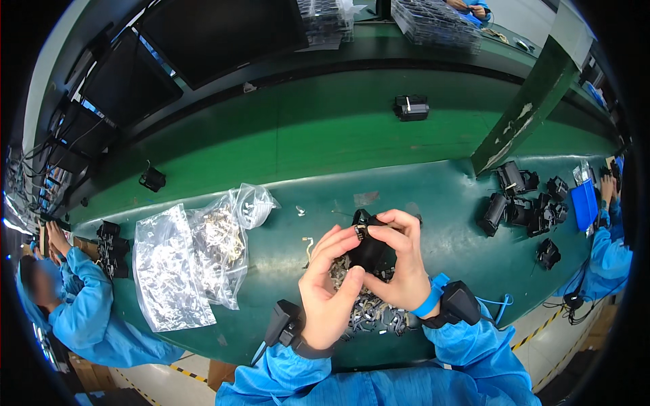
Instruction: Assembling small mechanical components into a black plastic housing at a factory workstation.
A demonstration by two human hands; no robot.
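Both my hands are closed around a small black plastic housing (369,254) held above the table's near middle. My left hand (326,284) grips it from the left, with fingertips at its upper edge near a small metallic-looking detail. On the other side, my right hand (399,264) has its thumb and fingers at the top and right of the part. Beneath them lies a heap of small grey and dark parts (379,317), partly hidden by the hands. A small piece with a pale tip (309,243) shows beside my left fingers.
Clear plastic bags of small pieces (169,274) lie at left. Several black housings (521,206) cluster at right near a blue bin (583,201). Another black part (412,107) sits on the green ledge. A green post (525,108) rises at right. Co-workers sit either side.
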